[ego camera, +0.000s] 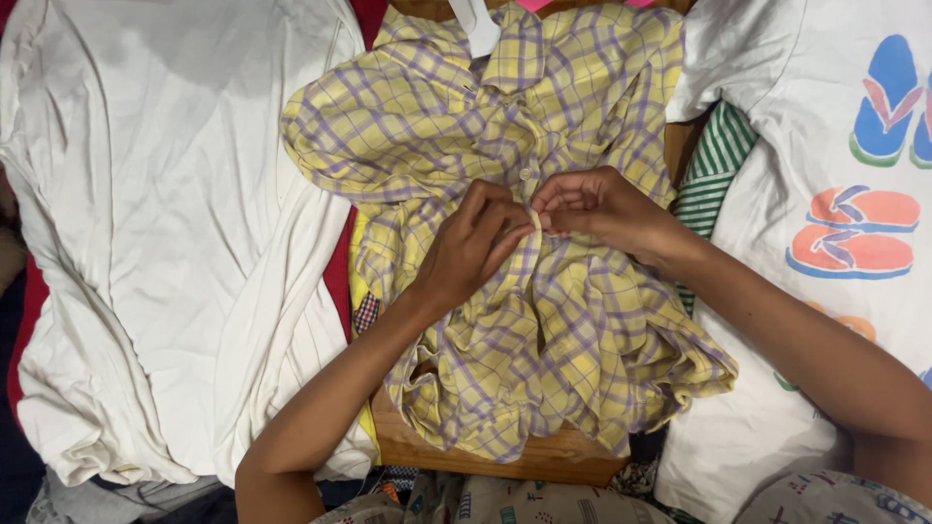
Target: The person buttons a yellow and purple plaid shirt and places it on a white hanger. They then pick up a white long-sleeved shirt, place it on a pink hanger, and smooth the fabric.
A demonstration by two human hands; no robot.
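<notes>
shirt: a yellow shirt (544, 194) with purple checks is laid front-up and pretty crumpled on a wooden board (505, 454), collar pointing away, hem bunched up toward the near edge
placket: the front edges are pulled together right in the middle of the shirt, probably so a button can be lined up with its hole
left hand (466, 247): curled nearly closed, a fold of the placket is pinched between thumb and fingertips
right hand (607, 209): also mostly closed, the opposite edge is gripped by the fingertips, touching the left hand's fingers
button (525, 173): one small pale button is seen just above the hands, looks already done up, though that's only a guess
hanger tab (476, 24): a white plastic bit is resting by the collar
white shirt (165, 223): spread out on the left, its edge lies just beside the yellow sleeve
printed tee (835, 213): white with flip-flop prints, on the right, near the right forearm
striped cloth (716, 165): a green-and-white piece is tucked between the tee and the checked shirt
in the way: nothing much, only the shirt's own wrinkles bunched around the placket
</notes>
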